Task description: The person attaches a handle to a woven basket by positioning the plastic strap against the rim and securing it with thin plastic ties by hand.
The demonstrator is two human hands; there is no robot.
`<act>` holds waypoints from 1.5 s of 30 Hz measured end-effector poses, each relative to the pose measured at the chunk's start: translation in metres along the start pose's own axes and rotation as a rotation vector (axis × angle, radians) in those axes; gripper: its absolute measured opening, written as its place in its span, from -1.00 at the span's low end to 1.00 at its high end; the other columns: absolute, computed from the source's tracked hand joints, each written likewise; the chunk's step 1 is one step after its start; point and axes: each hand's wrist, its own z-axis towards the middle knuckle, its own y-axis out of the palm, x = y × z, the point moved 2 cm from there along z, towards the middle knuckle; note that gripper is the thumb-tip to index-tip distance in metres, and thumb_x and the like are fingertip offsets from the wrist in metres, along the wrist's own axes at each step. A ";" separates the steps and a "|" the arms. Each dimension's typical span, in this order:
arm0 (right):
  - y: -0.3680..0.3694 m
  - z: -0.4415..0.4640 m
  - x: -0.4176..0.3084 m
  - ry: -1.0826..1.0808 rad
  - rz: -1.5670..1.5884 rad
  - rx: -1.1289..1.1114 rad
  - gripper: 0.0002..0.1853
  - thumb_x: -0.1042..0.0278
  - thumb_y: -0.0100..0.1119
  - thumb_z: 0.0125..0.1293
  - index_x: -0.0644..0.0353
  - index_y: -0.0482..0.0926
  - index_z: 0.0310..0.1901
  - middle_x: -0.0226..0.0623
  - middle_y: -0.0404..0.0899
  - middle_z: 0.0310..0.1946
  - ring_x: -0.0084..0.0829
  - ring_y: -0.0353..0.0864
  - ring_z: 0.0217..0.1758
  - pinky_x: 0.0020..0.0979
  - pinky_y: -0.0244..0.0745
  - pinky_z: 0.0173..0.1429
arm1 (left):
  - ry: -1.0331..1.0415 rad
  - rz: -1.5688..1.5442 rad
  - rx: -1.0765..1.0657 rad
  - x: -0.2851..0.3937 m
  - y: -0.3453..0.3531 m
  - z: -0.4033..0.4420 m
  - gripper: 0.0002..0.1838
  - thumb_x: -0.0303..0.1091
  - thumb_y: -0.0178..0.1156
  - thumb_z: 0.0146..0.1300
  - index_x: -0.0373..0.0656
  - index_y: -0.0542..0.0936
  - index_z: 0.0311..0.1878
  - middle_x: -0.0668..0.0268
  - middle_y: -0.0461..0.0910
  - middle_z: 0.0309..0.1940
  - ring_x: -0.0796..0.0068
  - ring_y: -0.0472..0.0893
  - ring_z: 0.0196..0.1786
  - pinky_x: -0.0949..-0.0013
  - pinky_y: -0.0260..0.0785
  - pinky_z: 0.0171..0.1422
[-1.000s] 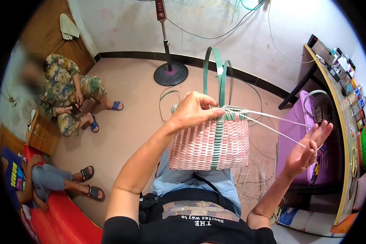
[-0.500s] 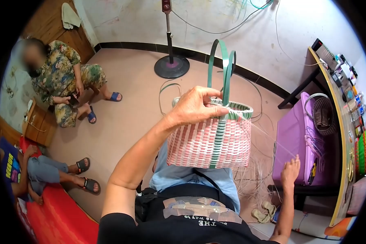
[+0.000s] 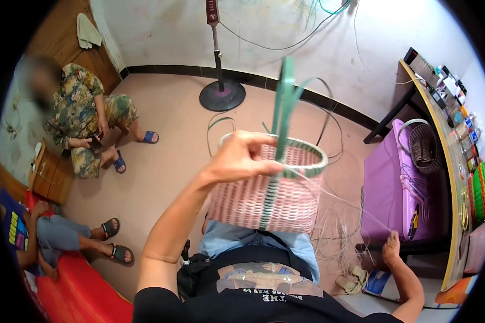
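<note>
A pink and white woven basket (image 3: 295,202) with a green and white rim rests above my lap, tilted a little. My left hand (image 3: 237,159) is closed on the basket's rim, thumb and fingers pinching where the green strap handle (image 3: 286,89) meets it. From that spot a thin whitish strand (image 3: 355,206) runs out to the right, fairly taut. My right hand (image 3: 392,248) is closed on the strand's far part, low beside the purple bin. The handle straps are blurred, and the tips of my left fingers are partly behind them.
A purple bin (image 3: 385,188) stands under a cluttered table (image 3: 451,253) on the right, with a dark basket (image 3: 424,148) on it. Loose strands (image 3: 337,237) lie on the floor. A fan base (image 3: 222,96) stands ahead. Two people sit at left.
My right hand has moved down and slightly right with the strand. The basket and my left hand have shifted left and lower in view, and the handle straps have swung apart.
</note>
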 end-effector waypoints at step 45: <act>-0.499 -0.106 0.108 -0.662 1.988 1.136 -0.86 0.63 0.28 0.25 0.28 0.52 -0.42 -0.22 0.48 -0.68 -0.44 0.44 -0.70 -0.42 0.32 -0.58 | -0.005 -0.189 -0.016 0.020 0.025 -0.048 -0.86 -0.48 0.41 0.19 -0.31 0.64 -0.27 0.32 0.58 -0.46 0.56 0.53 -0.46 0.44 0.32 -0.40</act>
